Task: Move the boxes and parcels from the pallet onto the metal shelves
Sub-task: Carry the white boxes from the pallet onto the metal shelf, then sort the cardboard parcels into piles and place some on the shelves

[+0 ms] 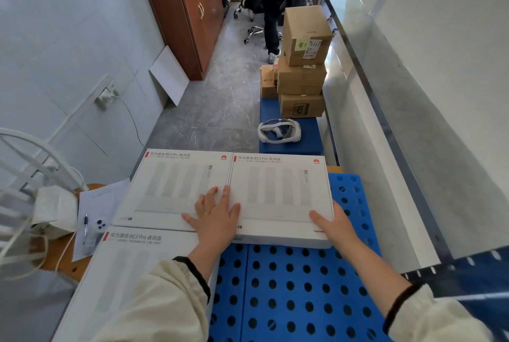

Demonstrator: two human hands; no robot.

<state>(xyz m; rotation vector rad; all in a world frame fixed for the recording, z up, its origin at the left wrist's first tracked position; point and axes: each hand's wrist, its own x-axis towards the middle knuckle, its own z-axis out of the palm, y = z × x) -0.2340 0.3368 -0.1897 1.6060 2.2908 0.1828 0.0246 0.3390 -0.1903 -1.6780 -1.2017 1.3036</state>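
White flat router box (281, 195), the right-hand one up front: sits flat on the blue perforated plastic pallet (289, 300), butted right up against a second white router box (176, 187) on its left. Also a third white router box (132, 273) nearer in, down at the left, just beside that second one's near edge.

Left hand (217, 217): lies palm down across the seam between the two far boxes, fingers straight and spread, gripping nothing.

Right hand (333, 224): holds the first box at its near right corner, thumb on top. Other fingers hidden past the edge, so can't say how far curled.

Over on the right, just beside the pallet: long grey metal shelf (358, 127).

Further off: brown cardboard boxes (303, 77) stacked on a blue block (292, 140), with a white headset (278, 131) lying in front of them.
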